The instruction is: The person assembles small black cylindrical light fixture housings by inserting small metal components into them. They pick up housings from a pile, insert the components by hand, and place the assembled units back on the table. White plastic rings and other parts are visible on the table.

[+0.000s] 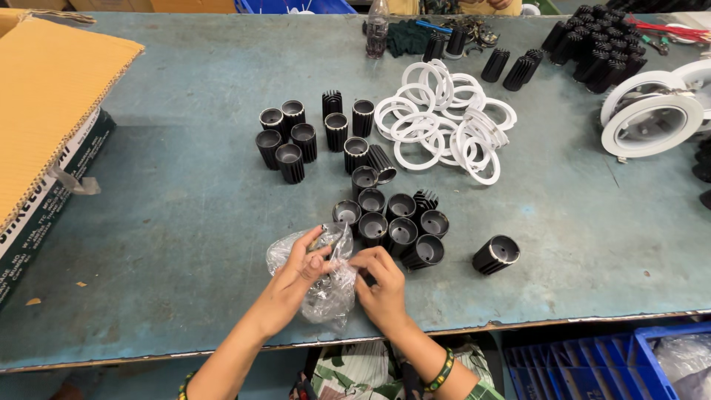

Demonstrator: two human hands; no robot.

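Right at the near edge of the table (148,244), a crumpled clear plastic bag (326,285) is being held between both hands. The left hand (292,278) is closing its thumb and fingers on the bag's upper left part, and the right hand (381,285) is pinching the bag's right side with curled fingers. What is lying inside the bag is too blurred to tell.

Just beyond the bag, a tight cluster of black finned cylinders (392,222) is standing on the table, most upright with open tops showing. To the right of the bag, one lone black cylinder (496,254) is lying tilted on its side, apart from the cluster. Farther beyond the bag, a second group of black cylinders (292,137) is standing. Beyond the bag and to its right, a heap of white rings (444,122) is piling up loosely. Far right of the bag, a round white lamp housing (652,118) is resting. Far left of the bag, a cardboard box (44,111) is sitting with its flap open. Below the table's edge, right of the bag, a blue crate (592,363) is showing.
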